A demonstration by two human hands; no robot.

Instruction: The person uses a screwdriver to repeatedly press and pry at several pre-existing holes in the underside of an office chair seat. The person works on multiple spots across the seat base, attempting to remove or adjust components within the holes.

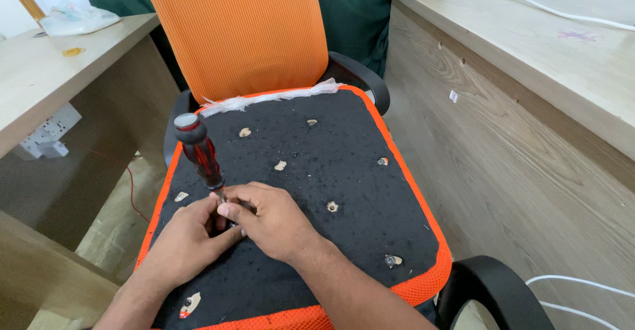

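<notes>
Screwdriver (198, 151) stands near-upright at the seat pad's (344, 171) left edge, handle tilted up-left; we close both hands, left hand (192, 234) and right hand (268, 217), around its shaft base

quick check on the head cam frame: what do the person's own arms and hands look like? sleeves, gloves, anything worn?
Both arms enter from the bottom edge and are bare along all that shows: no sleeves in view. The left hand and the right hand have no gloves. No watch, ring, wristband, tape, cable or marking shows on either one. The arms above the forearms are out of frame, so a short sleeve higher up cannot be ruled out.
</notes>
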